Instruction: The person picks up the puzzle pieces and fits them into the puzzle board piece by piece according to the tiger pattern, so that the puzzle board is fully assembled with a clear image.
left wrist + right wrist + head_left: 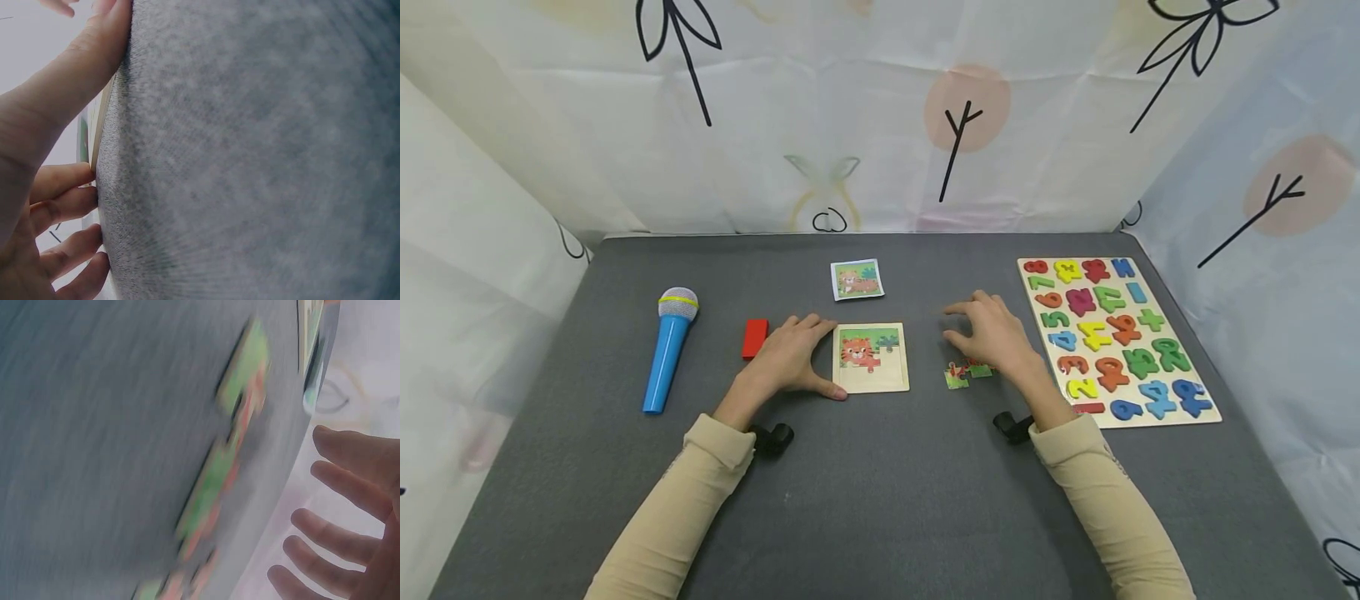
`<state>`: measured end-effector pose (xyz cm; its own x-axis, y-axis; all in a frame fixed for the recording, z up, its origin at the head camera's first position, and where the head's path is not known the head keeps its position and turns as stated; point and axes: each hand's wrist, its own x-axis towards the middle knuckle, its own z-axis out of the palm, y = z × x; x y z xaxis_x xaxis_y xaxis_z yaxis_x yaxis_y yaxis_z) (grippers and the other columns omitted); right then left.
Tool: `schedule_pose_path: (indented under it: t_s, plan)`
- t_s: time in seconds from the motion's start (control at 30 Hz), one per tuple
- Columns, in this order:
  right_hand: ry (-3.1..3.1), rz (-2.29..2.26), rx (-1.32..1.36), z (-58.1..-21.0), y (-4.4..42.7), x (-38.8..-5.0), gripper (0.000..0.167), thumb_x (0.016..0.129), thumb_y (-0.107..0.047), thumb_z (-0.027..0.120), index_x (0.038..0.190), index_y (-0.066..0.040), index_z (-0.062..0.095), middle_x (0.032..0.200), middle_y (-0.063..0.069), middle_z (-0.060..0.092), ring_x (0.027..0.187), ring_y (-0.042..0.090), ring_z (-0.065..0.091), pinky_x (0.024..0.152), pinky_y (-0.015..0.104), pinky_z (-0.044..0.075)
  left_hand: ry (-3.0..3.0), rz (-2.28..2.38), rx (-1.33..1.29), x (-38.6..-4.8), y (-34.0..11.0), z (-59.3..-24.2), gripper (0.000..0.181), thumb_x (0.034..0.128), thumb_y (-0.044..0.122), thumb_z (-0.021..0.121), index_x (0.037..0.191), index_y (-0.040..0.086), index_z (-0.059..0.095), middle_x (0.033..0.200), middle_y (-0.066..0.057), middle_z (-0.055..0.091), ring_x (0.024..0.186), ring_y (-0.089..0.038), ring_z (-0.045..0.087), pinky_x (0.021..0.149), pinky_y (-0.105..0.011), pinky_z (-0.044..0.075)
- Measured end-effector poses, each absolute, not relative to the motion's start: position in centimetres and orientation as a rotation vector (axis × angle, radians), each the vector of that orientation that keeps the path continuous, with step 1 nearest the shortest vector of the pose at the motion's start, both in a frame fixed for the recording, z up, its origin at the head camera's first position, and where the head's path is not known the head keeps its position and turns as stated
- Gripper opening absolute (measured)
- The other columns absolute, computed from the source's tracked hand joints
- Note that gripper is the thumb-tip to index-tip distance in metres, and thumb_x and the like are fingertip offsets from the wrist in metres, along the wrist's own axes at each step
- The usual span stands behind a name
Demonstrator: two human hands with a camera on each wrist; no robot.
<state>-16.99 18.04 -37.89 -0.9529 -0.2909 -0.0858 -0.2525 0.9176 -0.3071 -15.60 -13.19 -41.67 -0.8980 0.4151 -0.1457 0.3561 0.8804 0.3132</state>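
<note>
A square wooden jigsaw tray (pixel 887 382) lies mid-table with a partly assembled tiger picture (pixel 856 350) in it; its lower right is bare wood. My left hand (pixel 786 357) rests along the tray's left side, thumb by the lower left corner and fingers by the upper one. In the left wrist view, the fingertips (pixel 81 200) touch the cloth beside the tray's edge. My right hand (pixel 996 333) is raised, fingers spread and holding nothing, just beyond several loose jigsaw pieces (pixel 957 377). The right wrist view shows those green and orange pieces (pixel 209 487) blurred.
A tiger picture card (pixel 858 280) lies behind the tray. To the left are a red block (pixel 755 338) and a blue toy microphone (pixel 668 350). A board of coloured number and letter shapes (pixel 1116 342) lies right of my right hand.
</note>
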Motion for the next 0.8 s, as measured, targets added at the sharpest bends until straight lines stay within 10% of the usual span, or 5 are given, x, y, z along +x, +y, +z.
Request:
schedule_pose_path:
  t_s: [0.5,0.8]
  plan:
    - [2.914,-0.465,-0.317,-37.8,24.1,-17.3,0.048,0.094,-0.021,0.072,0.137,-0.001,0.064,0.132,0.027,0.06,0.121,0.042,0.055,0.098,0.06,0.049,2.847,0.419,0.593,-15.5,-13.2,-41.7,0.115,0.0615,0.066,0.09,0.151,0.008,0.049,0.146,-0.015,0.056,0.125,-0.037,0.053,0.105,-0.055,0.049]
    - [2.896,-0.453,-0.313,-38.5,25.2,-17.4,0.045,0.093,-0.023,0.072,0.131,0.001,0.067,0.129,0.028,0.066,0.111,0.039,0.06,0.084,0.055,0.053,2.847,0.419,0.59,-15.5,-13.2,-41.7,0.114,0.0617,0.065,0.09,0.151,0.008,0.049,0.146,-0.015,0.055,0.126,-0.036,0.052,0.105,-0.055,0.049]
